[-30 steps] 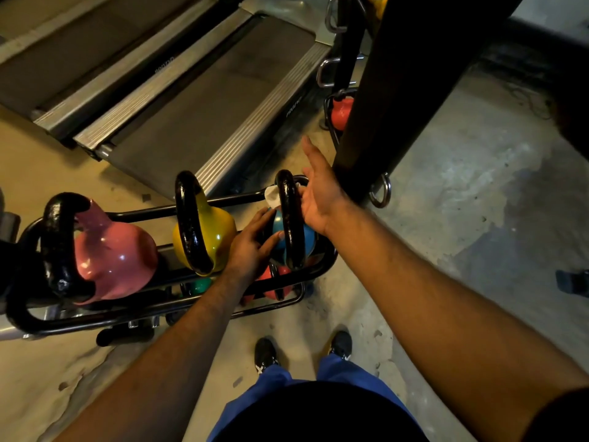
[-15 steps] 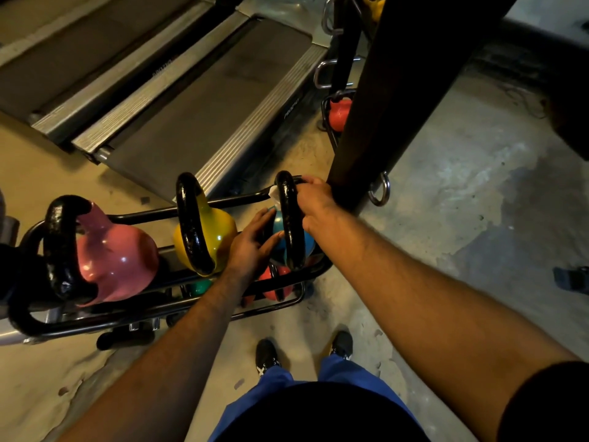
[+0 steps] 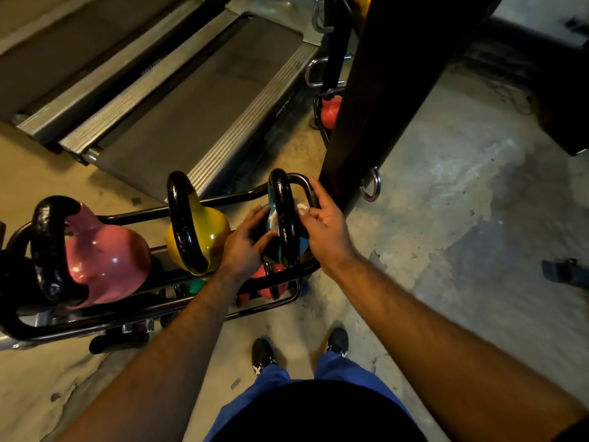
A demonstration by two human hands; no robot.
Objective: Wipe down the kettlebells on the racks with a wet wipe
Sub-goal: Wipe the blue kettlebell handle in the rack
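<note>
Blue kettlebell (image 3: 288,247) sits at rack's (image 3: 223,199) three o'clock end, handle running twelve-to-six between my hands. Right hand (image 3: 325,229) pinches wipe (image 3: 302,208); left hand (image 3: 245,242) lies flat, steadying.

Dim, warm light; glints on glossy paint; wide-angle bending at edges.

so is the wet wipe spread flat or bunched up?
Bunched. The wet wipe shows as crumpled white lumps either side of the blue kettlebell's handle, pinched by the right hand.
</note>
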